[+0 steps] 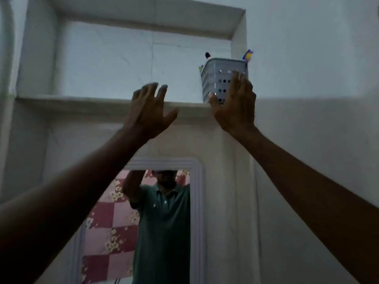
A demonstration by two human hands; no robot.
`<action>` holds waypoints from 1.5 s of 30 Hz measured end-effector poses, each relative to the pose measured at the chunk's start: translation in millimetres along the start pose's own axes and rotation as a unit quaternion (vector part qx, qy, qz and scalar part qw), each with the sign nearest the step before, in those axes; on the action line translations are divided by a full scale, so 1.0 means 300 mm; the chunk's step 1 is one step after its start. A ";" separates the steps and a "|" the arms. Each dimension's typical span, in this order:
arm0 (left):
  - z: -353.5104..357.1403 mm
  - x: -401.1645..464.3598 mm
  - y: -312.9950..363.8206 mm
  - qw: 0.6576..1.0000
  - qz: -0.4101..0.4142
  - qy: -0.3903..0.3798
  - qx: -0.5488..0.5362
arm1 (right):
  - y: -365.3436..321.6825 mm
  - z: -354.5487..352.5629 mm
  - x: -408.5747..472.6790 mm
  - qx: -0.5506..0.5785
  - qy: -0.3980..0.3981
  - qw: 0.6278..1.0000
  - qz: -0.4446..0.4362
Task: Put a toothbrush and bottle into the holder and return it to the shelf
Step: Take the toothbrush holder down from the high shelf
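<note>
A grey perforated holder (217, 78) stands at the right end of the high wall shelf (82, 100), close to the niche's right wall. A dark-capped bottle top (208, 55) pokes out at its back left. A purple and yellow item (247, 55) sticks up at its right corner; I cannot tell if it is the toothbrush. My right hand (234, 103) is raised flat against the holder's front, thumb and fingers on its wall. My left hand (150, 110) hovers in front of the shelf edge to the left of the holder, fingers spread, holding nothing.
The shelf is a recessed white niche (123, 58) above head height. Below it hangs a framed mirror (196, 201) that reflects a person in a green shirt and a pink patchwork cloth. Plain wall lies to the right.
</note>
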State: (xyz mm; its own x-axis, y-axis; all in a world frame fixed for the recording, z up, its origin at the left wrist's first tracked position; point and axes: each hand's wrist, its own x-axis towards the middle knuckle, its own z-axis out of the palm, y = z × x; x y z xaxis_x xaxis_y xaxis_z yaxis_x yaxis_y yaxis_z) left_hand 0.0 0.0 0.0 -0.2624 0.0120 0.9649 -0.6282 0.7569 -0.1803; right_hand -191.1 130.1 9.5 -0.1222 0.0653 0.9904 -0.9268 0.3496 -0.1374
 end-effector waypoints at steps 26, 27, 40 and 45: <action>0.081 0.033 -0.012 0.999 0.029 -0.032 0.003 | -0.142 0.018 0.261 0.102 -0.040 0.950 0.291; 0.077 0.027 -0.019 0.999 0.032 -0.039 0.008 | -0.152 0.003 0.261 0.105 -0.025 0.954 0.280; -0.034 -0.151 -0.041 0.997 0.025 -0.046 -0.053 | -0.221 -0.274 0.080 0.223 -0.010 0.951 0.216; -0.091 -0.313 -0.012 0.991 0.005 -0.073 -0.113 | -0.173 -0.312 -0.130 0.240 -0.010 0.949 0.205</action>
State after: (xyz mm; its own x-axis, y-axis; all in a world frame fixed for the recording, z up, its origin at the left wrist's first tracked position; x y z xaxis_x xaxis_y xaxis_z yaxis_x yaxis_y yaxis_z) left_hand 46.9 13.9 -84.7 -0.3807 -0.0623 0.9226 -0.4503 0.8839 -0.1261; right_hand -105.0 196.9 -23.7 -0.5100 0.0838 0.8561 -0.8540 -0.1681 -0.4923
